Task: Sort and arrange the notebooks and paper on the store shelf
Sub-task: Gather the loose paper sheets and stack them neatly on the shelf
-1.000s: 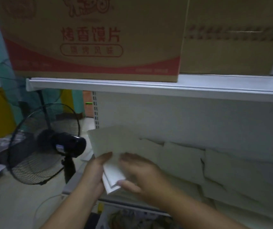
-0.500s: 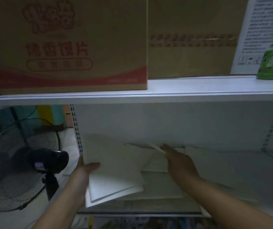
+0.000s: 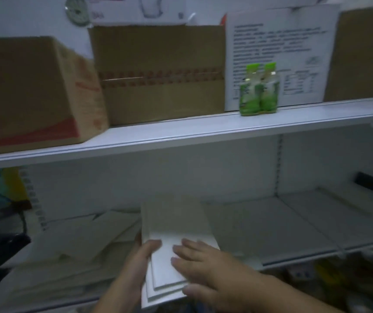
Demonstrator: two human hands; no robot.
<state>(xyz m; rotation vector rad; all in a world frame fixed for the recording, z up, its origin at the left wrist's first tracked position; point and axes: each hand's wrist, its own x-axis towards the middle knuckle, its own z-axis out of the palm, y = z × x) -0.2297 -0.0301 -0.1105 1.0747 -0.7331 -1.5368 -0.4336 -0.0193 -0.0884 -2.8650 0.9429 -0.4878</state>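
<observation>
A small stack of white notebooks or paper pads (image 3: 172,227) lies tilted over the front of the lower shelf (image 3: 294,245), in the middle of the view. My left hand (image 3: 135,265) grips the stack's left edge, thumb on top. My right hand (image 3: 201,267) lies flat on the stack's right side with straight fingers, thumb at the near edge. More pale sheets and pads (image 3: 83,240) lie scattered in a loose overlapping heap on the shelf to the left. The picture is dim and blurred.
The upper shelf (image 3: 181,134) carries a red-striped cardboard box (image 3: 29,91), a taped brown box (image 3: 158,73), two green bottles (image 3: 259,91) and a printed white sheet (image 3: 278,55). A black fan (image 3: 2,247) stands at the left. The lower shelf's right half shows bare white surface.
The view has swung right and up. My left hand has carried the stack to the right, and my right hand has come back from the heap to lie on the stack.
</observation>
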